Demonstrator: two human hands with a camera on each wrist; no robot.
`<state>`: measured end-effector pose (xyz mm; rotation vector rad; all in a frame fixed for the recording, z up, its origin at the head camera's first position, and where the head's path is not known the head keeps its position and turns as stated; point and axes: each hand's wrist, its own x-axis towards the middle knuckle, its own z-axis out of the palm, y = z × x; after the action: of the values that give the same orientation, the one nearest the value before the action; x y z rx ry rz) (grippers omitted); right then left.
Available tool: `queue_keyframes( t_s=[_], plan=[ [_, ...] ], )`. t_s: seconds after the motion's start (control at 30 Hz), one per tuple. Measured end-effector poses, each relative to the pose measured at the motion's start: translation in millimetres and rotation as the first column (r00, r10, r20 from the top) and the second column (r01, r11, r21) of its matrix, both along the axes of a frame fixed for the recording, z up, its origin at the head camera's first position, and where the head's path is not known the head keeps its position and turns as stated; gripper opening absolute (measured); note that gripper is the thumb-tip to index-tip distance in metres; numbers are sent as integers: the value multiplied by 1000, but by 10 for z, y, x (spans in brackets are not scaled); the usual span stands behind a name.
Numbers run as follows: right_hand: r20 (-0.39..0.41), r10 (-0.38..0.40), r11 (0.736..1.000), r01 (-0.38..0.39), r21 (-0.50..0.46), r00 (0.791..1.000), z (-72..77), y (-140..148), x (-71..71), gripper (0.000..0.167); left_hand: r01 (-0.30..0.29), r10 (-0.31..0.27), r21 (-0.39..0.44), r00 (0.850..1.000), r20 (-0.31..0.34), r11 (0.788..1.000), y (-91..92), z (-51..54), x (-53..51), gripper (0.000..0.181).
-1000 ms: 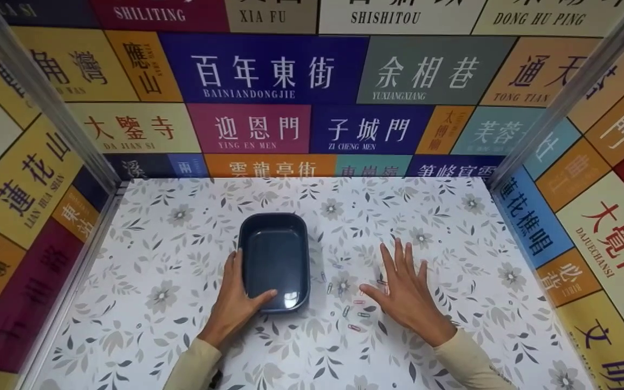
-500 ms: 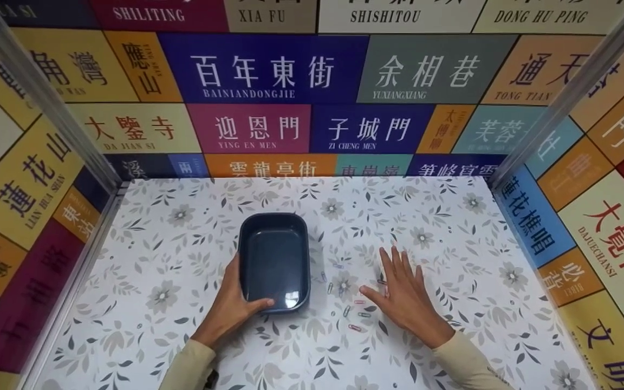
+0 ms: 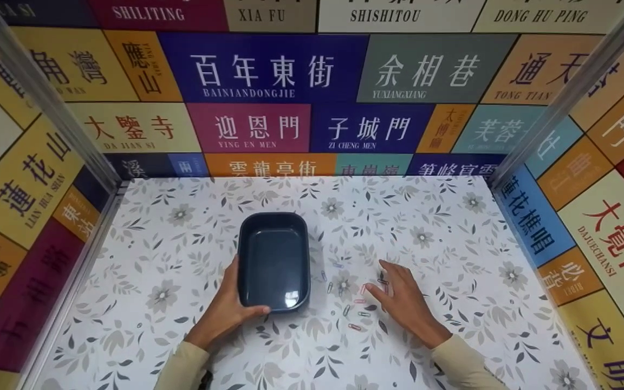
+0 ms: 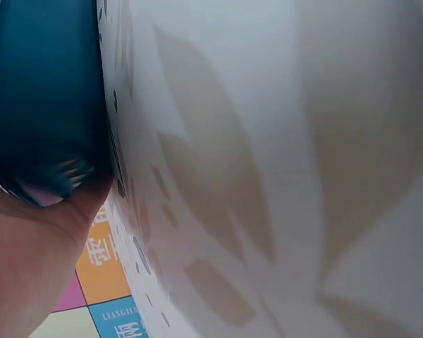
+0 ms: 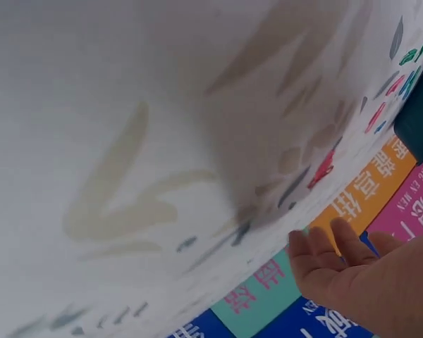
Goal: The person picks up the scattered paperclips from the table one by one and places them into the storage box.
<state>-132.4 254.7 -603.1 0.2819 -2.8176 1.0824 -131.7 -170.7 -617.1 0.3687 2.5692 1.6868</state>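
A dark blue rectangular dish [image 3: 274, 265] with rounded corners sits on a surface [image 3: 155, 338] patterned with flowers and leaves, left of centre in our head view, light glinting near its near right corner. We see a person's left hand [image 3: 225, 309] gripping it at the near left corner, fingers along the side and thumb at the near rim. To the dish's right, and apart from it, small paper clips [image 3: 354, 327] in red, green and blue lie scattered. Over the rightmost clips, the right hand [image 3: 407, 303] has its fingers loosely bent, thumb and forefinger apart; we cannot tell whether its fingertips touch the surface. Pale sleeves [image 3: 463, 360] cover both forearms. Beyond rise walls [image 3: 263, 70] of multicoloured lettered panels.
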Motion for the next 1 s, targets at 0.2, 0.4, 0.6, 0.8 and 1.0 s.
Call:
queue_keyframes(
  t_s=[0.2,0.4,0.6,0.8,1.0],
  plan=[
    [76,-37,992,46,-117,996,-81,50,-53,50,-11,11,7,998,60,1000,-6,10,27,148],
    [97,-55,980,73,-185,994,-134,114,-81,30,-25,24,14,996,86,1000,4,7,32,149],
    [138,-39,968,72,-242,990,-124,199,-121,20,-29,27,19,996,87,999,13,2,38,149],
    [187,-33,959,84,-272,982,-136,280,-176,20,-28,25,37,997,66,999,25,-1,23,149],
    [150,-12,975,45,-220,989,-187,306,-208,20,-23,22,24,998,64,999,8,-1,34,147]
  ],
)
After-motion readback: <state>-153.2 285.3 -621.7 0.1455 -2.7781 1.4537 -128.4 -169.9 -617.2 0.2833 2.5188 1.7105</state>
